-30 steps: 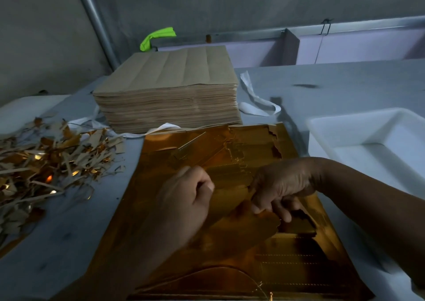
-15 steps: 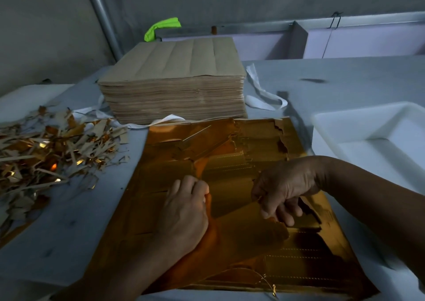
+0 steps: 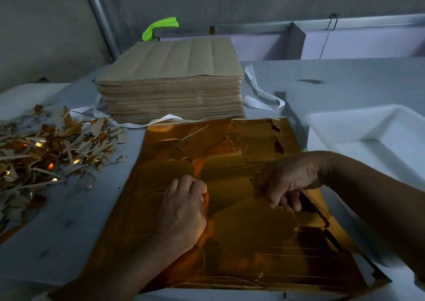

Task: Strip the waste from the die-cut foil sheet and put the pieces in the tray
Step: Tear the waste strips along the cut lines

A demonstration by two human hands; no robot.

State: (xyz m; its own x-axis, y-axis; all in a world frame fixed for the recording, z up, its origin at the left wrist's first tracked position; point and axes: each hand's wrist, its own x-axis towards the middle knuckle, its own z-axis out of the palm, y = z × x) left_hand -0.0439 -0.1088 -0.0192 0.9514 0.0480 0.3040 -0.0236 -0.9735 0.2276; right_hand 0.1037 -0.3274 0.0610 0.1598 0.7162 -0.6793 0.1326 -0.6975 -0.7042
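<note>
The gold die-cut foil sheet (image 3: 287,261) lies flat on the pale table (image 3: 69,231) directly in front of the person. Its long axis runs away from them, and its far edge points at the stack of brown paper sheets (image 3: 170,82) and almost touches it. Near the sheet's middle a loosened foil piece (image 3: 253,220) is raised between the two hands. The left hand (image 3: 184,211) rests knuckles-up on the sheet, fingers curled tight at the piece's left edge. The right hand (image 3: 287,181) pinches its upper right edge between thumb and bent fingers. The white tray (image 3: 333,123) sits just right of the sheet. A heap of foil and paper scraps (image 3: 46,153) lies well to the left.
</note>
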